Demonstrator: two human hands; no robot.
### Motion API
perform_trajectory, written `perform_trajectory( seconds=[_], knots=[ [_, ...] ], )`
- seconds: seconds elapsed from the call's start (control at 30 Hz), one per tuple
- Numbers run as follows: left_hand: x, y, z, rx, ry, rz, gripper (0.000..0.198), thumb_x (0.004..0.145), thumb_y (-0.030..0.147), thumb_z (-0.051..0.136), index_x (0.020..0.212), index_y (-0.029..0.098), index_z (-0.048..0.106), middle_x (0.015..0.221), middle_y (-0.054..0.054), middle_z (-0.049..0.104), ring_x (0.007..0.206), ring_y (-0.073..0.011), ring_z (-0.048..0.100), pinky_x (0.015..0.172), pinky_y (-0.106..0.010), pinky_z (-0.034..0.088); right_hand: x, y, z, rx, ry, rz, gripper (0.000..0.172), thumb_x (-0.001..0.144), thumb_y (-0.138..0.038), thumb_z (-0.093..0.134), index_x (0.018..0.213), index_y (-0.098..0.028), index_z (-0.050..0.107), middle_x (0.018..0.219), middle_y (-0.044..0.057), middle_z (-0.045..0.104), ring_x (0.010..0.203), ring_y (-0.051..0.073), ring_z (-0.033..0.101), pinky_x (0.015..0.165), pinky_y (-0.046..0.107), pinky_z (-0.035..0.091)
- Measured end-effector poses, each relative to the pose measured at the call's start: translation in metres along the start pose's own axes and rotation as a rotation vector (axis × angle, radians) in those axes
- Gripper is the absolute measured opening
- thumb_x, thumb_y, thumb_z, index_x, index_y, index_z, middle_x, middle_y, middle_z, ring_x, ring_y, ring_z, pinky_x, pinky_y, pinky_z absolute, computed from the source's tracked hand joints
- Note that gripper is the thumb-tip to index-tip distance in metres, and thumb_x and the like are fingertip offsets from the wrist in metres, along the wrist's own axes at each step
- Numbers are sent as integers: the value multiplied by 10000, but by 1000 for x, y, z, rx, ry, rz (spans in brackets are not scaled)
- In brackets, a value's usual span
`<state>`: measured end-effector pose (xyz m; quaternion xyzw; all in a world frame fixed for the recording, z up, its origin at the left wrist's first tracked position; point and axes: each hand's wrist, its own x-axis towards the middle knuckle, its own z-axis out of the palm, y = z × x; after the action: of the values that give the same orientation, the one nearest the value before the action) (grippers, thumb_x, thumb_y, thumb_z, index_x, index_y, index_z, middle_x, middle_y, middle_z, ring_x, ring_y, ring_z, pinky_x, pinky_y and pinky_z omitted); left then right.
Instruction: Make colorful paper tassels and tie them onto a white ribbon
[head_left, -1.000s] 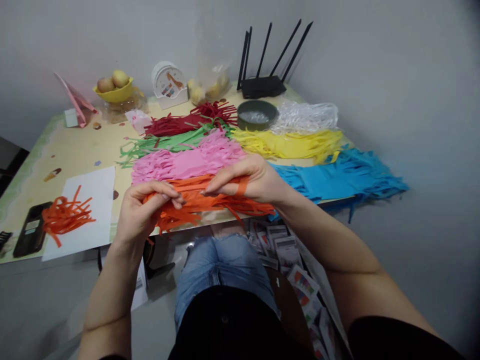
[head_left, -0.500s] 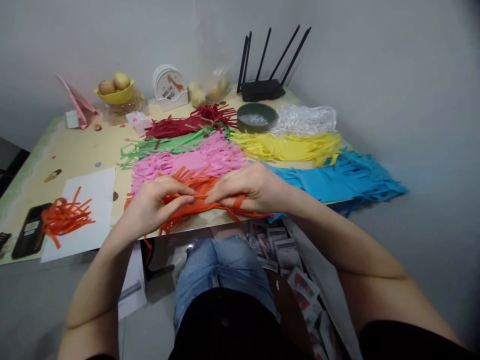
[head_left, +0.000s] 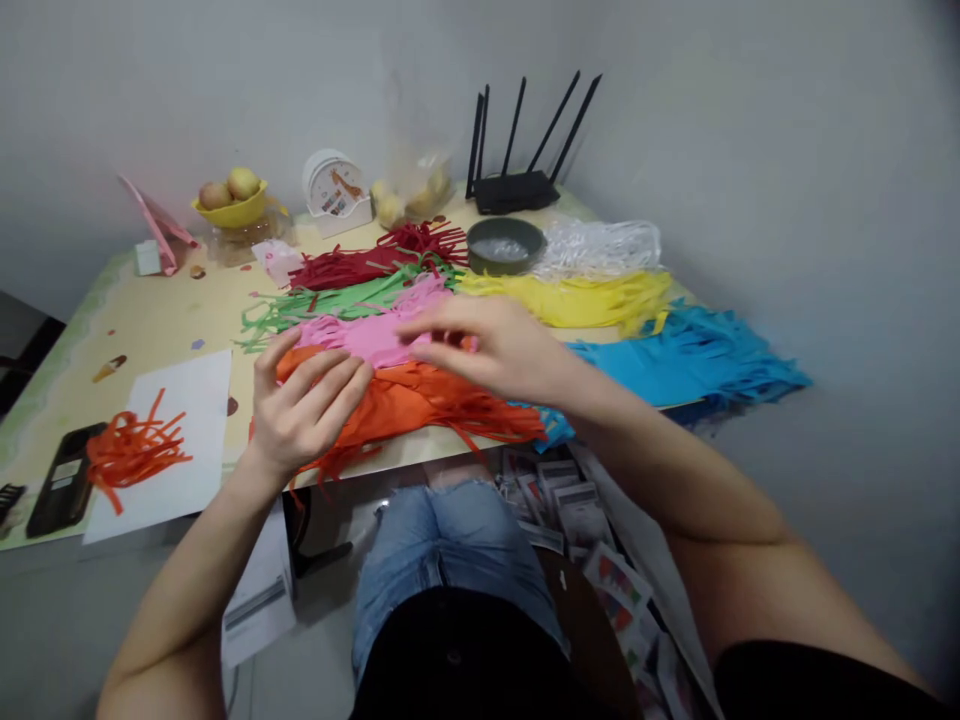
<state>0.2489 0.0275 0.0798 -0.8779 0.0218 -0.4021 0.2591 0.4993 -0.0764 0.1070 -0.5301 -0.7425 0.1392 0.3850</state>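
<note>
My left hand (head_left: 304, 405) hovers at the left part of the orange fringed strips (head_left: 397, 405), its fingers bent and apart, with nothing visible in them. My right hand (head_left: 499, 345) is above the pink fringed strips (head_left: 379, 340) and the orange ones, thumb and forefinger pointing left with a gap between them. A small orange strip (head_left: 471, 343) shows inside its curled fingers; most of it is hidden. At the left, a loose tangle of orange strips (head_left: 139, 445) lies on a white paper sheet (head_left: 202, 400).
Green (head_left: 337, 300), dark red (head_left: 352, 265), yellow (head_left: 570, 298), blue (head_left: 660, 365) and white (head_left: 600, 248) strips lie around a dark round bowl (head_left: 504, 243). A black router (head_left: 516, 190) stands behind. A phone (head_left: 64, 480) lies at left. Packets (head_left: 585, 515) sit below the table.
My hands were together pinching an orange strip low over the orange bundle. They have moved apart and up, and the left fingers have opened.
</note>
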Motion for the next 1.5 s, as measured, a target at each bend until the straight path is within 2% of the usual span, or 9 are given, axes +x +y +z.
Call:
perform_trajectory(
  seconds=[0.13, 0.27, 0.37, 0.5, 0.63, 0.87, 1.0, 1.17, 1.5],
  knots=[
    [4, 4, 4, 6, 72, -8, 283, 856, 81, 702, 1097, 223, 741, 1006, -36, 803, 969, -195, 734, 1118, -457, 395, 18, -3, 35, 435, -222, 40, 238, 908, -274, 622, 986, -105, 770, 907, 57, 773, 827, 141, 681, 785, 257, 513],
    [-1, 7, 11, 3, 123, -101, 318, 840, 68, 703, 1107, 236, 743, 970, -26, 806, 994, -193, 725, 1135, -447, 369, 21, 9, 47, 693, -208, 127, 217, 835, -320, 714, 856, -105, 742, 763, 23, 717, 705, 110, 617, 696, 238, 487],
    [-2, 16, 21, -82, 188, -352, 266, 836, 96, 722, 1048, 254, 753, 902, -11, 800, 965, -196, 726, 1110, -453, 401, 20, 9, 52, 788, -106, 127, 211, 803, -325, 761, 840, -118, 738, 768, 19, 712, 722, 110, 624, 712, 244, 498],
    [7, 37, 32, -438, 297, -896, 109, 890, 231, 696, 954, 232, 785, 944, -45, 781, 953, -200, 721, 976, -409, 530, 19, 3, 62, 916, 38, 109, 251, 787, -379, 785, 843, -136, 755, 812, 29, 736, 754, 122, 657, 746, 262, 531],
    [20, 52, 40, -775, 357, -1229, 165, 904, 314, 691, 976, 220, 806, 1015, -63, 787, 1011, -211, 730, 954, -363, 565, 18, 1, 69, 825, 273, 116, 193, 812, -332, 763, 869, -148, 749, 865, 37, 751, 795, 132, 685, 790, 264, 547],
    [30, 57, 60, -841, 463, -1327, 174, 872, 352, 729, 921, 204, 806, 997, -56, 791, 988, -200, 734, 952, -332, 566, 15, 6, 64, 449, 381, 13, 119, 919, -214, 651, 1010, -173, 716, 925, 31, 741, 855, 128, 688, 807, 256, 543],
    [26, 60, 61, -867, 381, -1376, 209, 874, 386, 722, 879, 181, 765, 876, -35, 765, 832, -155, 710, 816, -245, 566, 9, 15, 43, 157, 263, -132, 177, 952, -212, 631, 1063, -170, 763, 976, 69, 690, 936, 152, 629, 864, 291, 516],
    [22, 65, 63, -1265, 98, -1485, 261, 871, 430, 726, 845, 171, 712, 797, -25, 698, 738, -133, 640, 716, -207, 534, 9, 31, 13, 246, -30, -154, 201, 931, -286, 679, 1028, -126, 755, 913, 62, 685, 836, 125, 621, 789, 244, 503],
    [31, 64, 92, -1433, 111, -1720, 314, 787, 461, 800, 778, 173, 675, 503, 44, 477, 413, -55, 404, 428, -150, 337, 21, 72, 8, 502, -186, -53, 233, 883, -299, 734, 945, -74, 728, 871, 52, 679, 747, 89, 580, 720, 190, 480]
  ],
)
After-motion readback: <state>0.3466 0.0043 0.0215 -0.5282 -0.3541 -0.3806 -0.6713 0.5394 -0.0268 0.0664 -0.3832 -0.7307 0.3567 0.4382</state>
